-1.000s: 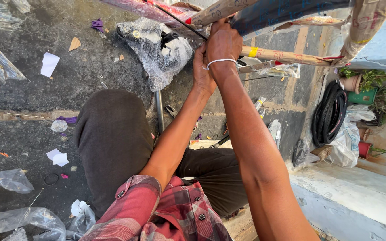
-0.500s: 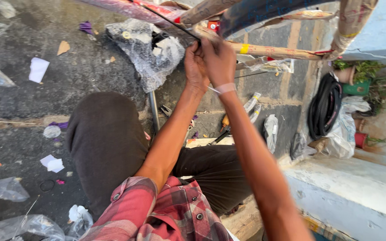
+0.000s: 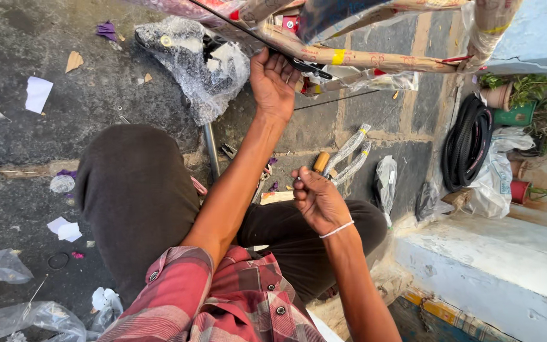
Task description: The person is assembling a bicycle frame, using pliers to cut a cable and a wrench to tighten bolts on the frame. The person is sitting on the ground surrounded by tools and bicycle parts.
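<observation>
Open gap between left hand (image 3: 273, 82) at twelve o'clock and right hand (image 3: 318, 199); paper-wrapped frame tube (image 3: 375, 60) and bubble-wrapped bundle (image 3: 191, 63) crowd above

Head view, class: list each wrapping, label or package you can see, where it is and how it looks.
Bubble wrap bundle: upper centre, grey-clear, crumpled.
Paper-wrapped tube: top, tan, touched by the left hand.
Yellow tape band: around that tube.
Clear plastic bag: lower left on the ground.
</observation>
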